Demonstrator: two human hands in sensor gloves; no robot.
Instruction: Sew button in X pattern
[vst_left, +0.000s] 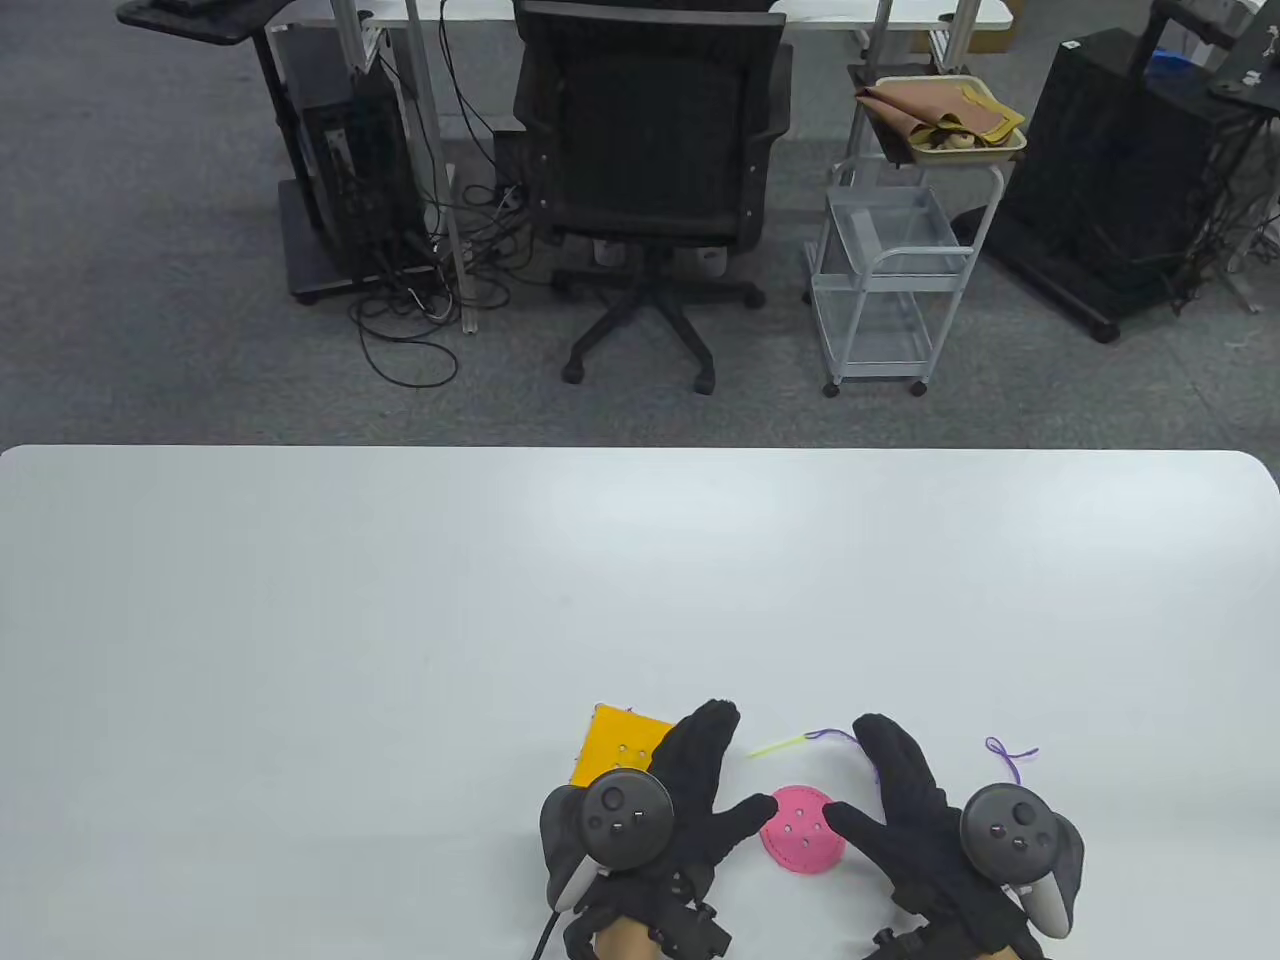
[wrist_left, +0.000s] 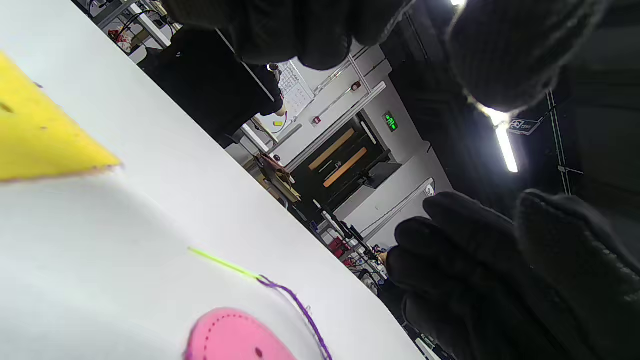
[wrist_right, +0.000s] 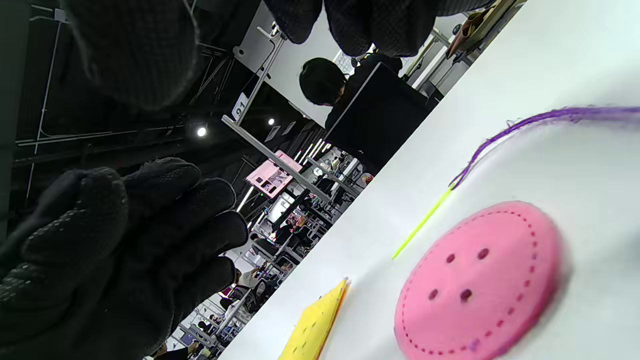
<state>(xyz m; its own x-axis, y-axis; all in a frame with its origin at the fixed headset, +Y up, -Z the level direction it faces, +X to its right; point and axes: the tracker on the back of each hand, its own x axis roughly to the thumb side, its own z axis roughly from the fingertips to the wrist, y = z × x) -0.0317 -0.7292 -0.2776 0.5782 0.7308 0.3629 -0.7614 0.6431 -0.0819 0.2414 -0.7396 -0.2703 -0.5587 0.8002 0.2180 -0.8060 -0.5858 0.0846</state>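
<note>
A round pink felt button (vst_left: 802, 828) with four holes lies flat on the white table between my hands; it also shows in the right wrist view (wrist_right: 477, 282) and the left wrist view (wrist_left: 235, 337). A yellow-green needle (vst_left: 778, 747) with purple thread (vst_left: 1010, 757) lies just beyond it; the thread runs right behind my right hand. A yellow felt square (vst_left: 618, 748) with holes lies partly under my left hand (vst_left: 700, 790). Both hands hover with fingers spread, holding nothing. My right hand (vst_left: 895, 800) sits right of the button.
The white table (vst_left: 400, 620) stretches far and wide beyond the hands. Past its far edge stand an office chair (vst_left: 650, 170), a white cart (vst_left: 890, 270) and black equipment stands on the floor.
</note>
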